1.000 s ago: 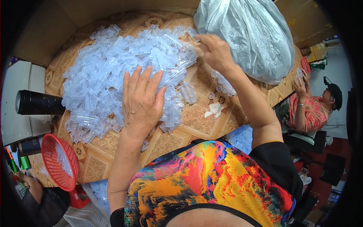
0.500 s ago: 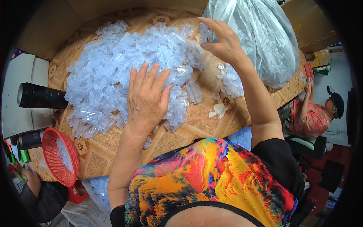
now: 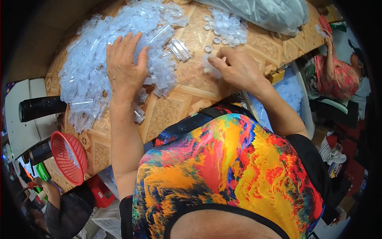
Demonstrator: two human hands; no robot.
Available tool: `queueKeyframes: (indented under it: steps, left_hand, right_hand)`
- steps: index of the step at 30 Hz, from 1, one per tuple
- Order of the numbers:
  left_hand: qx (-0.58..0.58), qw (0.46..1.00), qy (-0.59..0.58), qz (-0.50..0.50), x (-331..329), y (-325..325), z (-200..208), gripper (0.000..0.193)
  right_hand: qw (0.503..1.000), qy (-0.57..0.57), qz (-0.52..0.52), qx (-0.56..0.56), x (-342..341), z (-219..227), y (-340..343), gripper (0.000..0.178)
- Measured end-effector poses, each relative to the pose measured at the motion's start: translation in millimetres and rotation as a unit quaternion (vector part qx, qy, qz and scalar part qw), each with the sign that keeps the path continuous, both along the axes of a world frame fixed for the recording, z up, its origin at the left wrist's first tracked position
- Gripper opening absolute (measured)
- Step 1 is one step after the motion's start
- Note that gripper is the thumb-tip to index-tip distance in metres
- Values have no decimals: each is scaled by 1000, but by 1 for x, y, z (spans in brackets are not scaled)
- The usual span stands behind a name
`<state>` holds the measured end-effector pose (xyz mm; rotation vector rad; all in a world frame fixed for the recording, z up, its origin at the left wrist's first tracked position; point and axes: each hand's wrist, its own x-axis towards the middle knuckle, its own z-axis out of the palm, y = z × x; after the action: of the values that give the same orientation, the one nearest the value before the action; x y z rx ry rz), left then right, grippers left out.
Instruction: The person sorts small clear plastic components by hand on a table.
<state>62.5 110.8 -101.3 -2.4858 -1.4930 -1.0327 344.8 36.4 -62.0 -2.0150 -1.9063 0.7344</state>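
Observation:
My left hand (image 3: 126, 65) rests with fingers stretched out and slightly apart on a big heap of clear plastic tube-like pieces (image 3: 93, 59). It grips none of them. To the right my right hand (image 3: 240, 68) is closed, thumb and forefinger pinched at a thin white scrap (image 3: 211, 68) on the tabletop; a bit of white shows between the fingers. Just beyond that hand lie several small round clear caps (image 3: 230, 28). A few clear tubes (image 3: 180, 49) lie side by side at the heap's right edge.
A large grey plastic bag (image 3: 266, 14) sits at the far right. On the left are a black cylinder (image 3: 41, 108) and a red basket (image 3: 81, 153) with clear pieces inside. A bin of clear pieces (image 3: 288, 93) stands below the table's right edge. Other people (image 3: 334, 75) work on both sides.
My right hand has come nearer from beside the grey bag to the white scrap, and its fingers have closed. My left hand stays on the heap. The whole view has shifted toward me.

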Motion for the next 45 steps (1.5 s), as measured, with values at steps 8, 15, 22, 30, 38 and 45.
queueKeyframes:
  steps: [8, 15, 22, 30, 38, 45]
  left_hand:
    - [15, 999, -47, -23, 6, -30, -3, 34]
    - [122, 992, -34, 1, 22, -65, 18, 30]
    - [29, 998, 51, -18, 59, -151, 25, 34]
    - [26, 987, 148, -59, 117, -115, 27, 46]
    - [-46, 961, 266, -62, 151, -81, 23, 40]
    - [-79, 969, 211, -99, 155, -111, 40, 40]
  right_hand:
    - [981, 3, 85, 175, 35, 5, -66, 35]
    - [927, -51, 276, 251, 17, -13, -71, 68]
    - [924, 5, 257, 283, 39, -30, -69, 64]
    - [930, 99, 212, 283, 66, -44, -62, 70]
    - [925, 201, 178, 269, 90, -55, -44, 74]
    - [931, 182, 178, 262, 95, -42, -51, 73]
